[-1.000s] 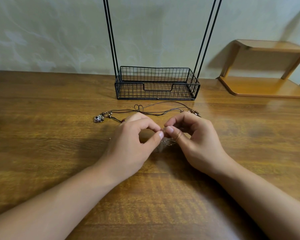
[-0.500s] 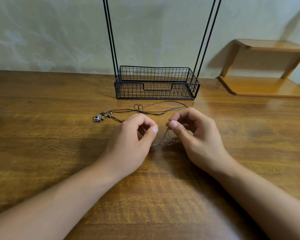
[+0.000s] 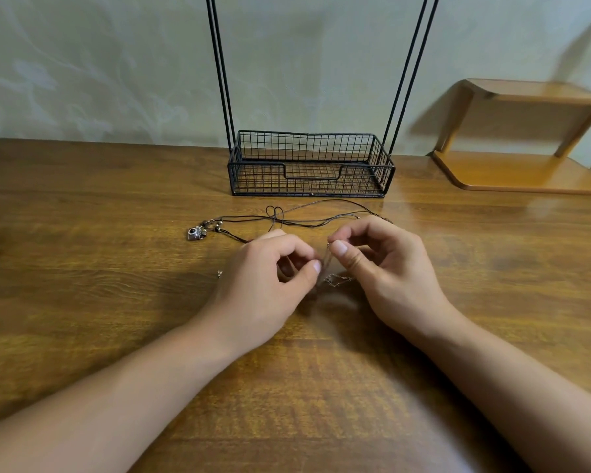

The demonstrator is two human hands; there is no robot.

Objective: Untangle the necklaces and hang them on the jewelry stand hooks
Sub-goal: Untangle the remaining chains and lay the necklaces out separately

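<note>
Head cam: both hands (image 3: 325, 268) prob pinching thin chain (image 3: 337, 278)

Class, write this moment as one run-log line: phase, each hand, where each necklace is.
phase: untangling | left hand: pinching thin chain | right hand: pinching thin chain | cord necklace: on table | hung: none visible

The desk (image 3: 82, 206) is brown wood with dark grain streaks. The wire jewelry stand (image 3: 309, 165) is black. A dark brown cord necklace (image 3: 307, 220) carries a silver camera charm (image 3: 196, 232). The corner shelf (image 3: 526, 169) is orange-tan.
</note>
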